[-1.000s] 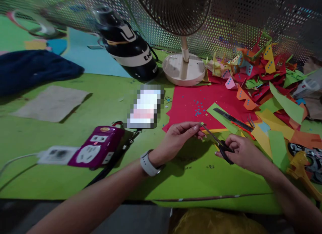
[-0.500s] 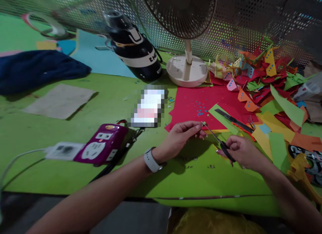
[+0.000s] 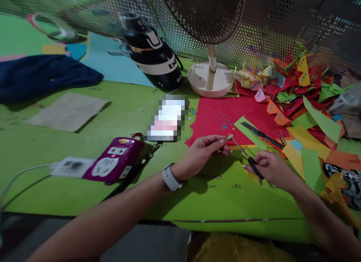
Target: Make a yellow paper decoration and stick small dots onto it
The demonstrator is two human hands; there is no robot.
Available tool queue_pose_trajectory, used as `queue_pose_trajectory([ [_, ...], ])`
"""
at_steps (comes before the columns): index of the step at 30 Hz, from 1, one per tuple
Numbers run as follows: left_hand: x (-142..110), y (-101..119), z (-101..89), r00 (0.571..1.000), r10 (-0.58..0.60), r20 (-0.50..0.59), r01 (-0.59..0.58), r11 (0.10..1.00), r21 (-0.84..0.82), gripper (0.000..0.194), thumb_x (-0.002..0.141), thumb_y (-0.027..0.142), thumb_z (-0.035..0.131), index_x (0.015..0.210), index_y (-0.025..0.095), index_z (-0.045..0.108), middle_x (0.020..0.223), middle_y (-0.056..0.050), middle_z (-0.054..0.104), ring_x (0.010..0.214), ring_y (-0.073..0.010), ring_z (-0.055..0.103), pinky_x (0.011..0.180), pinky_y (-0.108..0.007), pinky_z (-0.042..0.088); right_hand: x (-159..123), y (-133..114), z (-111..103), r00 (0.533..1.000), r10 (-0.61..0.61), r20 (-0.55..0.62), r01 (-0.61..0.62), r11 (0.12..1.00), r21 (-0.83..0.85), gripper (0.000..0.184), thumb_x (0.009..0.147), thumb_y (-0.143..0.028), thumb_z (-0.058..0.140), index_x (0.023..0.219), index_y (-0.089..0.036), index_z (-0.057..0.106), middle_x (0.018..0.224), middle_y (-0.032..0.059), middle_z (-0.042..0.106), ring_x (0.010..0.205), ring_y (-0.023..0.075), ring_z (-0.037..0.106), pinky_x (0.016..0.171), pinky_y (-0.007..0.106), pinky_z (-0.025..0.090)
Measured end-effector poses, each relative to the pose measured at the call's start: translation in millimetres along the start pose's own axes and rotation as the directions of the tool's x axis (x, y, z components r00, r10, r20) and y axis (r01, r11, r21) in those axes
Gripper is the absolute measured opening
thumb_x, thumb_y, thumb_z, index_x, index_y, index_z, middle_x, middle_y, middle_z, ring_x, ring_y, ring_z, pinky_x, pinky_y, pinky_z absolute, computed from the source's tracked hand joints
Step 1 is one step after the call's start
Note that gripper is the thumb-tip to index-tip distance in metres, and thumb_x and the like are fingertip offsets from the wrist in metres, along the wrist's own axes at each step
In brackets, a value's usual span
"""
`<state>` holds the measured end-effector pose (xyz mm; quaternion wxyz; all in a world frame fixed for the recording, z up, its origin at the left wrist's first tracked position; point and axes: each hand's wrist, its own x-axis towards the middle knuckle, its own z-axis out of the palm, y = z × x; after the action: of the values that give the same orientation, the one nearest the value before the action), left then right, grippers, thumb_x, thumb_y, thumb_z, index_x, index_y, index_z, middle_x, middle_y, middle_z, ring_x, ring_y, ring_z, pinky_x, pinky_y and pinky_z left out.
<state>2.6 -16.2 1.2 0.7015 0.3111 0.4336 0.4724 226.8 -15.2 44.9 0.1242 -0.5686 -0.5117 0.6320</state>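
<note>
Between the thumb and fingers of my left hand [image 3: 210,151] is pinched a tiny green paper piece [image 3: 230,137]. My right hand [image 3: 272,170] grips a pair of scissors [image 3: 255,168] with black handles, its fingers in the loops. The thin blades point up and left, their tips at the green piece. Under and beyond the blades lies a red paper sheet [image 3: 210,121] scattered with tiny blue bits [image 3: 225,121]. A utility knife [image 3: 262,135] rests on a green paper strip [image 3: 244,127] just past my right hand.
A heap of cut paper scraps [image 3: 282,81] fills the right back. A white fan [image 3: 210,83] and a black bottle [image 3: 158,61] stand at the back. Left are a lit phone [image 3: 166,119], a purple power socket [image 3: 114,160] and dark blue cloth [image 3: 47,76]. A yellow tool [image 3: 337,190] lies far right.
The scissor blades have shifted slightly at the left fingertips, and more of the small green piece shows there. Both hands stay nearly in place; the view has moved slightly.
</note>
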Motion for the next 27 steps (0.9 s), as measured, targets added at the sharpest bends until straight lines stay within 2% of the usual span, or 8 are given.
queue_pose_trajectory([
  [9, 0.4, 1.8, -0.3, 0.999, -0.035, -0.001, 0.035, 0.999, -0.041, 0.022, 0.075, 0.033, 0.079, 0.087, 0.016, 0.072, 0.069, 0.0, 0.072, 0.062, -0.0111, 0.066, 0.065, -0.025, 0.055, -0.8, -1.3, -0.6, 1.0, 0.008, -0.012, -0.008, 1.0, -0.013, 0.05, 0.055, -0.054, 0.084, 0.064, -0.022, 0.048, 0.05, -0.0076, 0.051, 0.045, 0.0071, 0.045, 0.042, 0.022, 0.038],
  [13, 0.0, 3.4, 1.3, 0.999, -0.027, -0.03, 0.025, 0.997, -0.077, 0.025, 0.072, 0.034, 0.082, 0.087, 0.015, 0.074, 0.07, 0.0, 0.073, 0.063, -0.011, 0.067, 0.066, -0.023, 0.055, -0.4, 2.8, -1.2, 0.999, -0.038, -0.009, 0.038, 0.999, -0.026, 0.045, 0.061, -0.052, 0.081, 0.066, -0.021, 0.049, 0.05, -0.0078, 0.05, 0.044, 0.0062, 0.043, 0.041, 0.021, 0.031],
  [16, -0.7, 4.5, 3.3, 0.999, -0.017, -0.052, 0.012, 0.994, -0.11, 0.025, 0.072, 0.034, 0.083, 0.087, 0.015, 0.075, 0.07, -0.001, 0.074, 0.065, -0.0106, 0.067, 0.067, -0.023, 0.056, -0.6, 2.5, -0.1, 1.0, -0.031, 0.004, 0.031, 0.999, -0.037, 0.046, 0.061, -0.052, 0.081, 0.066, -0.022, 0.047, 0.05, -0.0079, 0.049, 0.044, 0.0063, 0.043, 0.041, 0.021, 0.027],
  [27, -2.2, 3.3, 5.9, 1.0, -0.002, -0.022, -0.001, 0.993, -0.122, 0.024, 0.07, 0.033, 0.084, 0.086, 0.016, 0.076, 0.071, -0.001, 0.074, 0.064, -0.0102, 0.067, 0.066, -0.022, 0.054, -1.6, 2.6, 3.7, 1.0, -0.005, 0.012, 0.006, 1.0, -0.027, 0.046, 0.059, -0.047, 0.084, 0.068, -0.022, 0.046, 0.05, -0.0088, 0.048, 0.046, 0.0062, 0.041, 0.041, 0.02, 0.031],
])
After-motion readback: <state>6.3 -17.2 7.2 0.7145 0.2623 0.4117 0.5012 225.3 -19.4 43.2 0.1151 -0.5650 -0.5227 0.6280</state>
